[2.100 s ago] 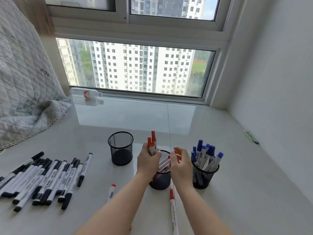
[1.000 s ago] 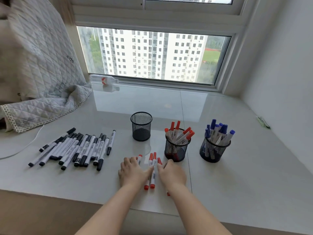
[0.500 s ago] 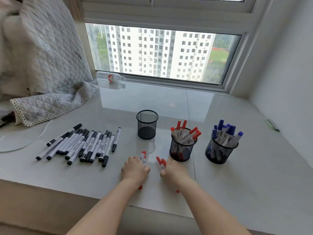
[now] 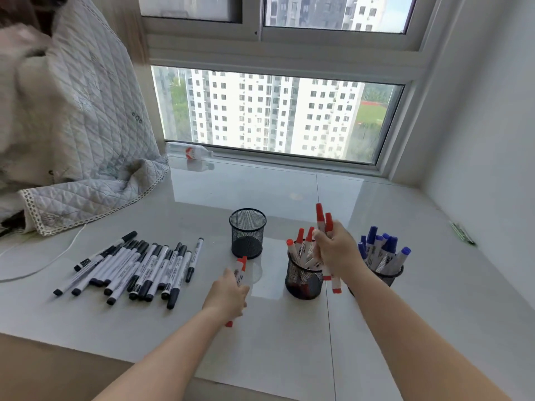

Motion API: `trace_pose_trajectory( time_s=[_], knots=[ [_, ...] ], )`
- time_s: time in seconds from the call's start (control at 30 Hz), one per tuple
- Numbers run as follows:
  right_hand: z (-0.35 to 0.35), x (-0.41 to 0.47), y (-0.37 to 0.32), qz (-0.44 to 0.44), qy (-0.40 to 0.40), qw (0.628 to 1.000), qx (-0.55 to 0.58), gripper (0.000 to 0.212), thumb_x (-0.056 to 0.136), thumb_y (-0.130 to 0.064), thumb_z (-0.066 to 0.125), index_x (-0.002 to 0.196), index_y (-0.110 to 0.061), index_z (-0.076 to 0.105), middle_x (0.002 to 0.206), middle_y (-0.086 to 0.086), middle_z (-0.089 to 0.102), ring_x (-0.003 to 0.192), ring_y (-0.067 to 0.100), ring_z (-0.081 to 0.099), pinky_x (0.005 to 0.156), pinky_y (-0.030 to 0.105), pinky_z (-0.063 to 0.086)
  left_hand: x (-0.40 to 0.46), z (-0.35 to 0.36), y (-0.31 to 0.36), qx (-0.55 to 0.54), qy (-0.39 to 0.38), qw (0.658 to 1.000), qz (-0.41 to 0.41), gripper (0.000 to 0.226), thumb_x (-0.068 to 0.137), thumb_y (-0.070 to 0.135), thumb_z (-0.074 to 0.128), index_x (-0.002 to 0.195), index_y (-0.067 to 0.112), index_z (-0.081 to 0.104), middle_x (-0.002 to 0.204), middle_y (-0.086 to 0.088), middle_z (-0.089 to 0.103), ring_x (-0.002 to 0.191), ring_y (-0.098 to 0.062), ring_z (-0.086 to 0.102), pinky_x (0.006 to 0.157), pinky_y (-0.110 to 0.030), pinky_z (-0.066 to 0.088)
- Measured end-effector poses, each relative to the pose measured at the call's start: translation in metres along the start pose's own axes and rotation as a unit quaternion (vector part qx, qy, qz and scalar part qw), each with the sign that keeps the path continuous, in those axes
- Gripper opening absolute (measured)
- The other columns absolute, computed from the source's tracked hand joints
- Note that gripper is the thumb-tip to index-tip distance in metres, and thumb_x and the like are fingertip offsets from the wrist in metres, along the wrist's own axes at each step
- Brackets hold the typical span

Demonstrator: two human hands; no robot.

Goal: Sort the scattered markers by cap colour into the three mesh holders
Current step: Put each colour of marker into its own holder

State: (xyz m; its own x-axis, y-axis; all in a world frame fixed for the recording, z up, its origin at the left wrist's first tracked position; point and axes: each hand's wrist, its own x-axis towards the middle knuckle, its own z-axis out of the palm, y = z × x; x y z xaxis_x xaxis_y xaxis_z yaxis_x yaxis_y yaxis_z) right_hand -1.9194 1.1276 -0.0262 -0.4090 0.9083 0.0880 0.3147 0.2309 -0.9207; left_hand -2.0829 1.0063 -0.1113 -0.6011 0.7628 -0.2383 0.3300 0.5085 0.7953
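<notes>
Three black mesh holders stand in a row on the white sill. The left holder (image 4: 247, 233) is empty, the middle holder (image 4: 303, 282) has several red-capped markers (image 4: 300, 238), and the right holder (image 4: 389, 276) has several blue-capped markers (image 4: 386, 250). My right hand (image 4: 337, 250) is raised over the middle holder, shut on two red-capped markers (image 4: 323, 218) held upright. My left hand (image 4: 228, 295) is low on the sill in front of the empty holder, shut on red-capped markers (image 4: 241, 263). Several black-capped markers (image 4: 136, 269) lie in a spread at the left.
A quilted grey blanket (image 4: 72, 134) drapes over the sill's left end, with a white cable (image 4: 43, 266) below it. A small bottle (image 4: 189, 151) lies by the window frame. A green object (image 4: 461, 233) lies along the right wall. The sill's front edge runs just below my forearms.
Both hands were flat on the sill gathering red markers. Now my right hand has lifted two of them above the middle holder, and my left hand has closed on the others.
</notes>
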Motion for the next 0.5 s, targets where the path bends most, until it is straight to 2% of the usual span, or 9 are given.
trace_pose_trajectory(
  time_s=[0.1,0.2,0.3,0.4,0.43,0.5],
  knots=[
    [-0.007,0.014,-0.007,0.029,0.013,0.985,0.171,0.01,0.096,-0.01,0.04,0.092,-0.016,0.047,0.067,0.007,0.059,0.051,0.016,0.061,0.049,0.029,0.052,0.005,-0.001,0.017,-0.091,0.009,0.994,0.058,0.007,0.089,0.009,0.046,0.084,0.014,0.046,0.065,-0.004,0.05,0.047,-0.013,0.047,0.042,-0.021,0.044],
    [-0.003,0.021,-0.004,-0.003,0.071,0.97,0.232,0.01,0.097,-0.012,0.04,0.092,-0.017,0.046,0.07,0.004,0.056,0.058,0.013,0.057,0.055,0.023,0.05,0.006,-0.003,0.035,-0.173,0.016,0.981,0.086,0.016,0.092,0.019,0.051,0.077,0.017,0.052,0.059,0.0,0.048,0.047,-0.011,0.045,0.047,-0.021,0.042],
    [0.008,0.019,0.007,-0.045,0.123,0.97,0.207,0.006,0.098,-0.015,0.04,0.094,-0.016,0.045,0.079,0.0,0.065,0.068,0.009,0.065,0.063,0.015,0.05,0.006,-0.001,0.057,-0.25,0.015,0.964,0.084,0.024,0.093,0.028,0.052,0.072,0.016,0.049,0.057,0.001,0.045,0.046,-0.01,0.042,0.049,-0.023,0.039],
    [0.021,0.015,0.019,-0.07,0.13,0.978,0.146,0.008,0.097,-0.02,0.042,0.092,-0.025,0.044,0.093,-0.007,0.068,0.062,0.005,0.057,0.057,0.012,0.046,0.006,0.002,0.082,-0.315,0.02,0.942,0.116,0.022,0.094,0.028,0.05,0.076,0.014,0.048,0.058,0.001,0.044,0.049,-0.01,0.042,0.049,-0.02,0.04],
    [0.024,0.014,0.023,-0.083,0.132,0.981,0.113,0.006,0.097,-0.022,0.043,0.092,-0.026,0.044,0.097,-0.009,0.067,0.069,0.007,0.058,0.062,0.012,0.046,0.007,0.003,0.09,-0.328,0.029,0.935,0.132,0.021,0.094,0.027,0.049,0.078,0.013,0.048,0.057,0.001,0.044,0.049,-0.01,0.042,0.048,-0.02,0.041],
    [0.029,0.014,0.028,-0.115,0.155,0.981,0.027,0.002,0.096,-0.021,0.044,0.094,-0.021,0.045,0.102,-0.007,0.066,0.094,0.01,0.06,0.089,0.013,0.041,0.009,0.007,0.103,-0.352,0.056,0.92,0.163,0.02,0.095,0.026,0.048,0.08,0.012,0.048,0.057,0.001,0.045,0.048,-0.008,0.043,0.048,-0.019,0.041]
  ],
)
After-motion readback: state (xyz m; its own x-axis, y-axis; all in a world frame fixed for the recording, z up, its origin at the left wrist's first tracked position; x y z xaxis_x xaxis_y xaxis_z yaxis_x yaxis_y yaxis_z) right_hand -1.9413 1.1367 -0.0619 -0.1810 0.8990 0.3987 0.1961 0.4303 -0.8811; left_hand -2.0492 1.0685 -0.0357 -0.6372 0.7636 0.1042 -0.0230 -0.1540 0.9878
